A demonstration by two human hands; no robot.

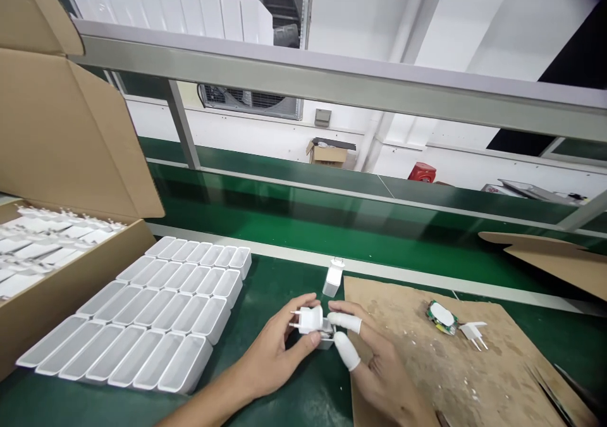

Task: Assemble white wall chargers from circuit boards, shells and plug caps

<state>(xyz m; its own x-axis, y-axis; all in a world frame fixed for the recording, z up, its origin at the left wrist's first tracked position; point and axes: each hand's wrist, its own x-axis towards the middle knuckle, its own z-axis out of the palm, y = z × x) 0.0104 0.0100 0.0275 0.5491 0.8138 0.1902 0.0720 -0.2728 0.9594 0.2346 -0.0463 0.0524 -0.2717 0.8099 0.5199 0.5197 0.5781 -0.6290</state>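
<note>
Between my two hands is a white plug charger with a two-pin plug end [310,319] and an open housing [326,343] beside it, with some inner parts showing. My left hand [268,357] is closed around the plug end, its pins pointing left. White finger cots cover the thumb and a finger of my right hand [379,370], which pinches the right end of the charger. My fingers partly hide where the pieces meet. Just beyond my hands, another white charger [334,278] stands on the green table [279,288].
Rows of open white housings [142,313] stand at left, beside a cardboard box [71,288] of white plug parts. On a cardboard sheet [403,326] at right lie a circuit board [442,316], a loose plug piece [473,333] and tweezers [552,392]. A shelf rail [332,76] crosses above.
</note>
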